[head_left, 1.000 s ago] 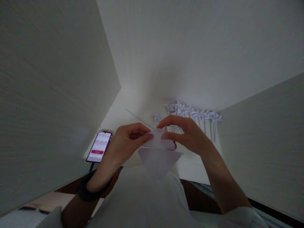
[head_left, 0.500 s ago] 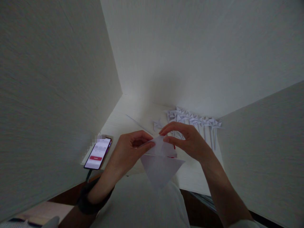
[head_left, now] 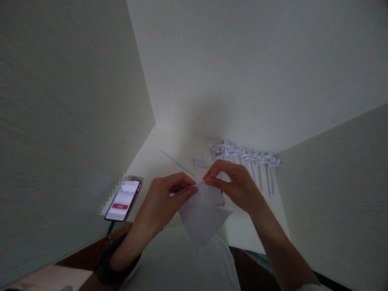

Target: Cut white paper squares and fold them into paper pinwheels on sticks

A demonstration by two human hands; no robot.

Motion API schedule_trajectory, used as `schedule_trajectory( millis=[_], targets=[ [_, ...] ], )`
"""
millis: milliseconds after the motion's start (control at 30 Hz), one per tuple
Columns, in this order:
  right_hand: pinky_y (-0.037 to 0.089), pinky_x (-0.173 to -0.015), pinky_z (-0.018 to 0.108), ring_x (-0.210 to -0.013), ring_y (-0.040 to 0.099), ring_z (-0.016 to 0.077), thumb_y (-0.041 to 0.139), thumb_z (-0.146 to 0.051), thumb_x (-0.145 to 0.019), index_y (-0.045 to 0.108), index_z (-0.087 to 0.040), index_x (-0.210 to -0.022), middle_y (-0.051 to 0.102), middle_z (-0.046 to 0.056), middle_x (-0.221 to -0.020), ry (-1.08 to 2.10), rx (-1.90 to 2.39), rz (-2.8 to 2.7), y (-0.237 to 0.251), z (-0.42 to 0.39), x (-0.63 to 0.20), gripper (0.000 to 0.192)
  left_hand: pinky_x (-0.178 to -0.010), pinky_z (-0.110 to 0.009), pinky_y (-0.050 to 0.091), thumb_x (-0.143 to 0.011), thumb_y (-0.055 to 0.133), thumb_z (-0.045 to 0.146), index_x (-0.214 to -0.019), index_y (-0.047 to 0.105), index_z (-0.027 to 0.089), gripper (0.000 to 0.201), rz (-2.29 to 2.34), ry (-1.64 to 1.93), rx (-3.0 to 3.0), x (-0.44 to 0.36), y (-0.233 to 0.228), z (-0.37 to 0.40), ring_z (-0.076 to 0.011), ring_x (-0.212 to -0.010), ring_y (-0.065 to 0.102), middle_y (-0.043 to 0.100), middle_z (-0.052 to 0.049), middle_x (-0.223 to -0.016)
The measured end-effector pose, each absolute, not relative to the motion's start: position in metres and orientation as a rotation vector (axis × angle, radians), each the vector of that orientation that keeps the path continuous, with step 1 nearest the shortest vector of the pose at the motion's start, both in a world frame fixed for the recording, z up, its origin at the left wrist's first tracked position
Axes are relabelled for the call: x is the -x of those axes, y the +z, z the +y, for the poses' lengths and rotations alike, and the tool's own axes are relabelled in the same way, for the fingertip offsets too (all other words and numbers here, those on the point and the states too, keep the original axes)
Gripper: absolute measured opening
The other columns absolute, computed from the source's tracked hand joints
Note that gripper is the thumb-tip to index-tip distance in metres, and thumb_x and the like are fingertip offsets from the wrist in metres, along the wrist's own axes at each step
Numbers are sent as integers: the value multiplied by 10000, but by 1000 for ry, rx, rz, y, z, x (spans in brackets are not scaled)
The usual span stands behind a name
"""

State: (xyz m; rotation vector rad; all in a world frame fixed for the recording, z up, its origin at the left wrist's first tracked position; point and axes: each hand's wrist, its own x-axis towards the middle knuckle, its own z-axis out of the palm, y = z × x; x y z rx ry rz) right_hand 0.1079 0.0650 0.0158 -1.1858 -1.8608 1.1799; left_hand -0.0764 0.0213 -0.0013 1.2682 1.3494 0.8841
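A folded sheet of white paper (head_left: 203, 221) hangs above the table's front edge, its lower part a triangle pointing down at my shirt. My left hand (head_left: 172, 199) pinches its upper left edge between thumb and fingers. At the top edge, my right hand (head_left: 232, 184) is closed with thumb and index finger on the paper. A bit of something red shows behind the sheet beside the right hand; what it is stays hidden. Just beyond my hands lie a small white paper pinwheel (head_left: 200, 162) and a thin white paper stick (head_left: 174, 161).
Several white paper pinwheels on sticks (head_left: 248, 155) lie in a row at the back right of the white table (head_left: 253, 230). A lit phone (head_left: 123, 200) with a cable rests at the left edge. Pale walls (head_left: 230, 72) enclose the table on three sides.
My right thumb and index finger have come together on the paper's top edge, where they were apart before. The view has shifted slightly; the left hand keeps its pinch.
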Motion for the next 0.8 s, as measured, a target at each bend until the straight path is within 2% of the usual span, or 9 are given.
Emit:
schedule_trajectory(
  millis=[167, 300, 400, 500, 567, 600, 700, 800],
  targets=[
    [441, -677, 270, -701, 618, 151, 645, -152, -814, 662, -202, -667, 666, -3, -698, 1012, 1201, -2008, 17, 61, -106, 156, -642, -265, 523, -756, 661, 267, -717, 690, 199, 83, 1373, 841, -1330, 78, -3, 20, -172, -662, 677, 730, -4, -688],
    [426, -632, 258, -681, 593, 146, 640, -211, -844, 632, -195, -639, 613, -2, -679, 878, 1190, -2049, 16, 52, -96, 206, -749, -286, 546, -733, 702, 273, -803, 693, 213, 93, 1335, 890, -1352, 77, -2, 23, -184, -786, 690, 746, -9, -811],
    [451, -670, 270, -706, 615, 151, 614, -277, -874, 646, -202, -659, 646, 7, -702, 894, 1174, -2033, 18, 51, -92, 230, -717, -268, 548, -721, 725, 305, -733, 675, 207, 111, 1324, 972, -1296, 76, -3, 26, -173, -745, 683, 726, 7, -744],
    [492, -810, 297, -902, 656, 171, 582, -317, -894, 695, -225, -913, 707, 35, -961, 1036, 1125, -2062, 6, 59, -105, 147, -681, -249, 535, -701, 730, 254, -662, 667, 201, 91, 1359, 1031, -1193, 80, -5, 28, -158, -694, 667, 707, 17, -677],
    [508, -854, 300, -1001, 645, 163, 500, -316, -941, 620, -226, -1153, 657, 62, -1158, 1035, 1248, -2167, -21, 66, -122, 260, -673, -243, 526, -680, 737, 231, -650, 676, 201, 74, 1336, 1038, -1130, 85, -6, 29, -146, -670, 653, 701, 20, -663],
    [516, -850, 291, -1000, 646, 147, 437, -305, -971, 604, -237, -1165, 653, 53, -1156, 950, 1450, -2259, -40, 68, -131, 265, -661, -238, 520, -673, 740, 233, -645, 680, 201, 73, 1305, 1032, -1105, 88, -6, 29, -138, -654, 643, 696, 22, -655],
    [533, -829, 359, -968, 647, 209, 555, -265, -921, 653, -153, -1032, 665, 115, -1070, 869, 1694, -2358, -106, 63, -156, 185, -629, -224, 500, -668, 741, 248, -635, 686, 202, 78, 1222, 987, -1067, 95, -5, 29, -125, -634, 620, 678, 27, -641],
    [535, -843, 396, -982, 624, 198, 554, -307, -932, 605, -187, -1132, 614, 88, -1183, 773, 1821, -2453, -160, 48, -170, 239, -603, -228, 486, -646, 748, 239, -631, 684, 203, 75, 1183, 916, -1046, 99, -2, 28, -127, -615, 609, 673, 27, -634]
  ],
)
